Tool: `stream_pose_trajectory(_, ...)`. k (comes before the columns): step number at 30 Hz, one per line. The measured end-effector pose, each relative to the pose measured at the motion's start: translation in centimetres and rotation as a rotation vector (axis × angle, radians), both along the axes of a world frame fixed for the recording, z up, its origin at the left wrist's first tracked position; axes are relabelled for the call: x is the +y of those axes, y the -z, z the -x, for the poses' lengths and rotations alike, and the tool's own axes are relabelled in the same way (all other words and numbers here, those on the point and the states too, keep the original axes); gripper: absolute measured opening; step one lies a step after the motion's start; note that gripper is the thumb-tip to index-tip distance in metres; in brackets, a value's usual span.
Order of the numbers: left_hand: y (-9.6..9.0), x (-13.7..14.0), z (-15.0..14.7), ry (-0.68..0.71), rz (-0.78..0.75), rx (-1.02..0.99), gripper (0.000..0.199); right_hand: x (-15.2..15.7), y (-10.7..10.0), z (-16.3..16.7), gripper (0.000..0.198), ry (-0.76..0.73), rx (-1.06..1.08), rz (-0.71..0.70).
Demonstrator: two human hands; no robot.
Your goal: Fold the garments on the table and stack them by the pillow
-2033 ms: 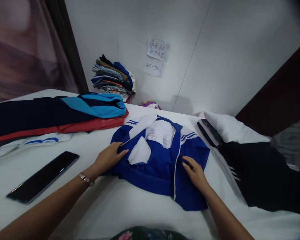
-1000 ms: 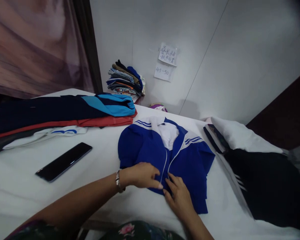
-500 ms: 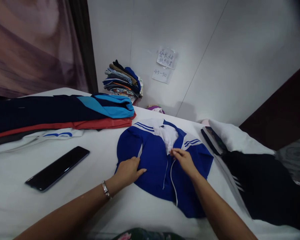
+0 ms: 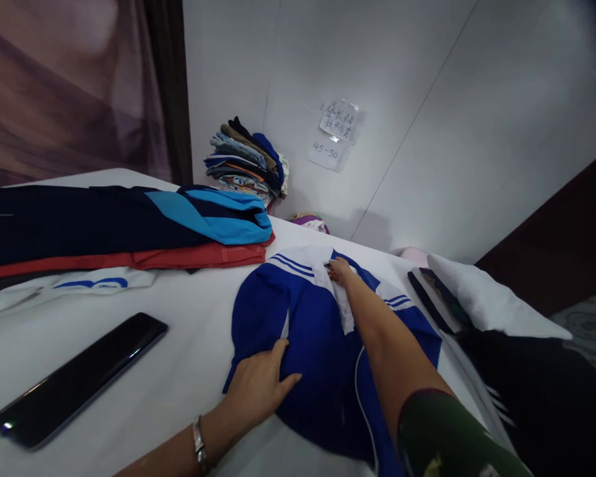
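A blue jacket (image 4: pixel 312 338) with white shoulder panels and blue stripes lies spread on the white-covered table. My left hand (image 4: pixel 261 381) rests on its left side, thumb held apart from the index finger; the other fingers are partly hidden. Up at the collar, my right hand (image 4: pixel 338 271) has its fingers closed on the jacket's neck edge. White lining shows in the neck opening below that hand. My right forearm covers part of the jacket's right half and front edge.
Left of the jacket lies a black phone (image 4: pixel 79 377). Behind it are folded navy-and-light-blue clothes (image 4: pixel 104 218) over red cloth (image 4: pixel 193 257). A clothes stack (image 4: pixel 243 159) stands by the wall. Black clothing (image 4: pixel 541 391) and a white cloth (image 4: pixel 491 298) lie at right.
My right hand has moved up from the jacket's front opening to its collar. My left hand stays on the jacket's left side. The view has shifted slightly.
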State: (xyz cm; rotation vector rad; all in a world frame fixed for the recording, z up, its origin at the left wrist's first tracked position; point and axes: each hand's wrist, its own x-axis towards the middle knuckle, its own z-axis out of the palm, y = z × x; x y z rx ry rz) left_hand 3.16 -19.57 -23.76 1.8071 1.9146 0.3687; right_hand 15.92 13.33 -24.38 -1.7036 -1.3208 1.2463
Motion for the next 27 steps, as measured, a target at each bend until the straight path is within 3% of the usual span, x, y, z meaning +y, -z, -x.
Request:
stream_pose_trajectory(4,0.3,-0.1,0.2,0.014,0.025,-0.030,0.063,3.3,0.7,0.3,0.030,0.029,-0.052,-0.049)
stream_pose_trajectory(10,0.8,-0.3,0.4,0.044,0.041,-0.099,0.059,6.7,-1.2,-3.1,0.042,0.166,-0.073,-0.244)
stream_pose_trajectory(14,0.6,-0.5,0.3,0.081,0.011,-0.260,0.055,6.0,-0.7,-4.6,0.062,0.201,-0.064,-0.274)
stream_pose_trajectory(17,0.0,-0.4,0.3,0.024,-0.015,-0.362,0.051,4.6,0.6,-4.6,0.053,0.160,-0.089,-0.235)
stream_pose_trajectory(21,-0.6,-0.2,0.4,-0.037,0.029,-0.347,0.049,3.2,1.6,-3.7,0.029,0.046,-0.186,-0.149)
stream_pose_trajectory(24,-0.4,-0.1,0.3,0.004,0.041,-0.316,0.048,3.1,1.5,-2.9,0.027,-0.029,-0.294,-0.151)
stream_pose_trajectory(27,0.1,-0.1,0.3,0.020,0.029,-0.313,0.049,3.2,1.0,-2.0,0.040,-0.072,-0.411,-0.213)
